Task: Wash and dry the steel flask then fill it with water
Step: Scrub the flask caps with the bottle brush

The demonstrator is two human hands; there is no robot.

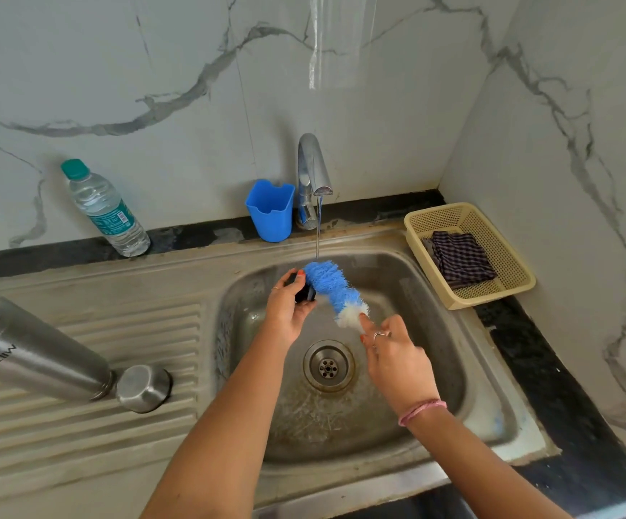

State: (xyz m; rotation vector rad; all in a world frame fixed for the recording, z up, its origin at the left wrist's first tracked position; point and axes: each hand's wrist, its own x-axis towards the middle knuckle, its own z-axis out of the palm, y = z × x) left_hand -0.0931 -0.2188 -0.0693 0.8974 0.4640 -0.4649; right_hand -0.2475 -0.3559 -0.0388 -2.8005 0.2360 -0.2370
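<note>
The steel flask point(34, 354) lies on its side on the ribbed drainboard at the left, its mouth toward a steel cap point(143, 387) standing just beside it. Over the sink bowl point(450, 368), my left hand point(285, 312) grips a small black object point(305, 294) that looks like the flask's lid. My right hand point(393, 354) holds a bottle brush point(335, 290) with blue and white bristles and rubs it against that black object. The tap point(313, 174) runs a thin stream of water onto the brush.
A blue plastic cup point(271, 211) stands left of the tap. A clear water bottle point(103, 209) with a green cap stands at the back left. A beige basket point(513, 282) holding a folded checked cloth point(461, 258) sits right of the sink, near the wall corner.
</note>
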